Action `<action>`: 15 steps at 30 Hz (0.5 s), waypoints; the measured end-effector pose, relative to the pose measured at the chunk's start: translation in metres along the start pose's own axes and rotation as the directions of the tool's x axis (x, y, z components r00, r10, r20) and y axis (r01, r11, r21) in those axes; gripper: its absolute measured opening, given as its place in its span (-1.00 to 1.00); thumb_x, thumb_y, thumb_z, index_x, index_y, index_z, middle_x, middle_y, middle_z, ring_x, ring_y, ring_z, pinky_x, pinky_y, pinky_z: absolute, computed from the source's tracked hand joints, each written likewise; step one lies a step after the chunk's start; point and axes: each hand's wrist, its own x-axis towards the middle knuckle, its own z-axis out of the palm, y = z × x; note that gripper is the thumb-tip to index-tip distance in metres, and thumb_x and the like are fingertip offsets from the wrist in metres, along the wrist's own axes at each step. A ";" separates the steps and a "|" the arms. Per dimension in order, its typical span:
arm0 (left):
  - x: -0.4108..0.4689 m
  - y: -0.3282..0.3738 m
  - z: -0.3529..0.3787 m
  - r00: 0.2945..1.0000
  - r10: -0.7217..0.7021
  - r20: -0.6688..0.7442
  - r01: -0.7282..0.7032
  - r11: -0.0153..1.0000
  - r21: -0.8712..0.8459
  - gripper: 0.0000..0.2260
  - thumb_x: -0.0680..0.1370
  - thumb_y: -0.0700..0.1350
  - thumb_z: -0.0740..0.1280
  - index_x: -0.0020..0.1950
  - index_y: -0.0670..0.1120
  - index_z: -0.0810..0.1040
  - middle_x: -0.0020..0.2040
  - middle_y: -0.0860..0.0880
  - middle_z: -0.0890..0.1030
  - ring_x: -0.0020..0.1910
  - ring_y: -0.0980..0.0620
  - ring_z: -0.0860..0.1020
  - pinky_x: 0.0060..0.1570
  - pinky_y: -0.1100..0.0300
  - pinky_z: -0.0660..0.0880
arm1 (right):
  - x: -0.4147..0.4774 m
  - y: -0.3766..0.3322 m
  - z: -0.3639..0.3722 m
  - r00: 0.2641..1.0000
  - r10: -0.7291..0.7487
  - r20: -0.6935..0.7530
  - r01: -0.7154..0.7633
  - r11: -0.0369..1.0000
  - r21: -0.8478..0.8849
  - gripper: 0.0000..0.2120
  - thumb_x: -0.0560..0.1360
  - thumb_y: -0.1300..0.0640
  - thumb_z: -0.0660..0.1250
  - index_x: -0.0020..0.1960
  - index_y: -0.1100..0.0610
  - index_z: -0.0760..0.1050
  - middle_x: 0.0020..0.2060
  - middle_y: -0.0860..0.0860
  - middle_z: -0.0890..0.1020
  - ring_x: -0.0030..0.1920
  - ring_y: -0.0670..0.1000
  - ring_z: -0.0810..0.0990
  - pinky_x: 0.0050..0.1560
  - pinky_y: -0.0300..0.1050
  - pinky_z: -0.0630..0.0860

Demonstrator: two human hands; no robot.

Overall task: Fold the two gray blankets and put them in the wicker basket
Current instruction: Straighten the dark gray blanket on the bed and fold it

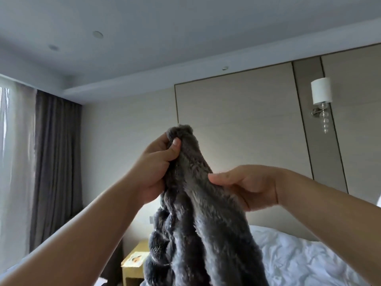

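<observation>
A fluffy gray blanket (198, 219) hangs bunched in front of me, lifted high above the bed. My left hand (156, 168) grips its top corner, thumb pressed over the fabric. Lower and to the right, my right hand (247, 186) pinches an edge of the same blanket between thumb and fingers. The blanket's lower part runs out of the frame at the bottom. No second blanket or wicker basket is in view.
A bed with rumpled white sheets (305, 256) lies at the lower right, against a padded headboard wall (237, 120) with a wall lamp (321, 100). A small wooden nightstand (134, 267) stands left of the bed. Dark and sheer curtains (53, 166) cover the left side.
</observation>
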 end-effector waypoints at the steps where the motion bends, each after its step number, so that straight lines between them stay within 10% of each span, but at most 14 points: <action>1: 0.001 0.003 -0.003 1.000 0.025 -0.002 -0.025 1.000 0.006 -0.81 0.62 -0.19 0.13 -0.03 -0.09 0.54 -0.26 -0.08 0.66 -0.32 0.02 0.64 -0.32 0.17 0.60 | 0.002 0.006 0.000 0.996 0.047 0.072 -0.048 0.999 0.008 -0.55 0.24 -0.14 0.56 0.01 0.11 0.67 -0.01 0.04 0.68 0.01 0.02 0.64 0.22 -0.06 0.48; 7: 0.013 0.020 -0.031 0.995 0.097 -0.035 -0.095 0.995 0.037 -0.79 0.65 -0.20 0.11 0.00 -0.08 0.54 -0.27 -0.06 0.66 -0.33 0.02 0.64 -0.32 0.18 0.59 | 0.024 0.035 0.017 0.885 0.342 0.317 -0.323 0.940 -0.113 -0.59 0.13 -0.15 0.61 -0.14 0.06 0.68 -0.31 -0.08 0.69 -0.39 -0.18 0.64 -0.38 -0.34 0.58; 11: 0.034 0.028 -0.075 0.926 0.139 -0.351 0.003 0.927 0.376 -0.86 0.63 -0.22 0.19 0.11 -0.13 0.53 -0.13 -0.12 0.63 -0.21 -0.06 0.62 -0.26 0.11 0.58 | 0.042 0.037 0.030 0.932 0.364 0.001 -0.358 0.917 -0.173 -0.72 0.25 0.01 0.54 -0.11 0.07 0.60 -0.33 -0.01 0.61 -0.49 -0.11 0.51 -0.51 -0.29 0.46; 13: 0.044 0.032 -0.101 0.804 0.215 -0.554 0.158 0.822 0.548 -0.81 0.60 -0.19 0.24 0.19 -0.16 0.53 -0.03 -0.15 0.59 -0.07 -0.14 0.58 -0.08 0.03 0.58 | 0.051 0.019 0.031 0.878 0.118 -0.464 -0.327 0.856 -0.401 -0.82 0.26 0.04 0.46 -0.23 0.12 0.56 -0.43 -0.01 0.54 -0.52 -0.06 0.42 -0.53 -0.28 0.30; 15: 0.053 0.042 -0.119 0.706 0.267 -0.656 0.155 0.845 0.511 -0.79 0.59 -0.17 0.24 0.19 -0.16 0.54 0.00 -0.15 0.58 -0.02 -0.14 0.56 0.00 0.06 0.52 | 0.056 -0.007 0.027 0.574 -0.483 -0.662 -0.368 0.570 -0.735 -0.83 0.28 0.01 0.40 -0.27 0.10 0.52 -0.47 -0.05 0.51 -0.50 -0.06 0.42 -0.51 -0.29 0.21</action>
